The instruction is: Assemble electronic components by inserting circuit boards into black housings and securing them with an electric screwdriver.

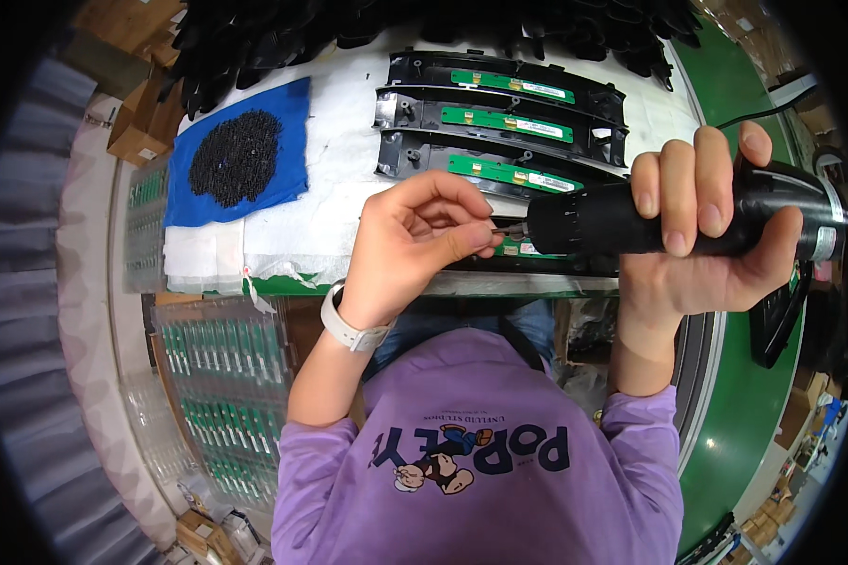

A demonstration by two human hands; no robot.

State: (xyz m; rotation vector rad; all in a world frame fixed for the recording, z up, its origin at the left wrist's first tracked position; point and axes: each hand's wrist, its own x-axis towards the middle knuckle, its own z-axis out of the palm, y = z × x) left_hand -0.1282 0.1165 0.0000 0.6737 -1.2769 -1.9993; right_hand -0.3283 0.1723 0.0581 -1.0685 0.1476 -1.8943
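My right hand [702,226] grips a black electric screwdriver [612,221] held sideways, its tip pointing left. My left hand [415,235] pinches something small at the driver's bit [507,229], likely a screw, too small to tell. Both hands hover over the nearest black plastic bar with a green circuit board [528,250], mostly hidden by them. Three similar black bars with green boards [509,122] lie in a row behind it on white padding [339,141].
A pile of small black screws [236,155] lies on a blue cloth [287,113] at the left. Black plastic parts [443,24] are heaped at the back. Trays of green boards [226,377] stand below left. A green conveyor belt [744,377] runs along the right. Cardboard boxes [141,122] sit far left.
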